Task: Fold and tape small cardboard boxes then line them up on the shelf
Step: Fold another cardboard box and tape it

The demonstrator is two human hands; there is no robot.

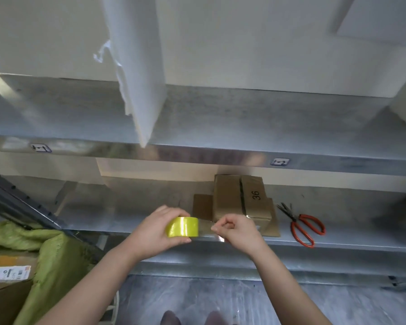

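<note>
Both forearms reach forward to the metal shelf's [338, 240] front edge. Left hand [155, 233] grips the yellow-green tape roll [182, 227], thumb beneath, fingers over the top. Right hand [238, 232], fingers curled, pinches what appears to be the clear strip's free end (glare obscures it) just beside the roll. Cardboard box [242, 198], marked 36, sits on the shelf behind the right hand, with red-handled scissors [302, 227] to its right.

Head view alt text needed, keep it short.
A person's left hand grips a yellow-green tape roll while the right hand pinches the clear strip drawn from it. Behind the hands, a metal shelf holds a cardboard box marked 36 and red-handled scissors to its right.
</note>
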